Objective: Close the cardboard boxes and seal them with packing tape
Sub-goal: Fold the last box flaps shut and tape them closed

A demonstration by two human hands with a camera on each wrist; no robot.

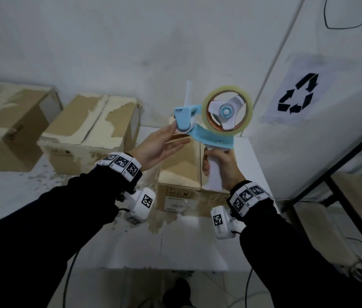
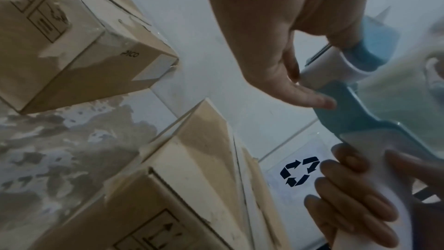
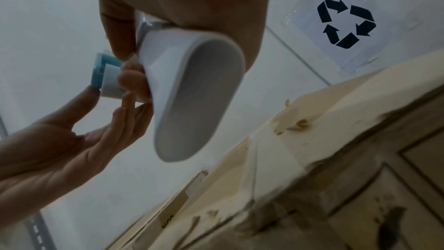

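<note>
From the head camera, the right hand (image 1: 221, 167) is wrapped firmly round the white handle of a pale blue plastic tape dispenser (image 1: 211, 127) loaded with a roll of clear packing tape (image 1: 227, 112), and holds it raised upright in the air above the nearest brown cardboard box (image 1: 180, 172), whose top flaps are folded shut. The left hand (image 1: 156, 147) lies flat and relaxed, palm up, its fingertips meeting the dispenser's nose, most likely to find the loose tape end before the first strip is laid. Two more scuffed cardboard boxes (image 1: 93, 132) sit further left on the white table (image 1: 186, 247), also closed; a paper sheet with a black recycling symbol (image 1: 296, 94) is stuck on the wall to the right. In the left wrist view, the left hand's straight fingers (image 2: 310, 98) touch the white roller and blue frame beside the toothed cutter, gripping nothing, while the other hand's curled fingers clasp the handle lower right. In the right wrist view, the handle's rounded butt fills the centre, with the right hand's fingers (image 3: 120, 31) closed about it and the open left palm reaching up from below left, the nearest box just beneath.
</note>
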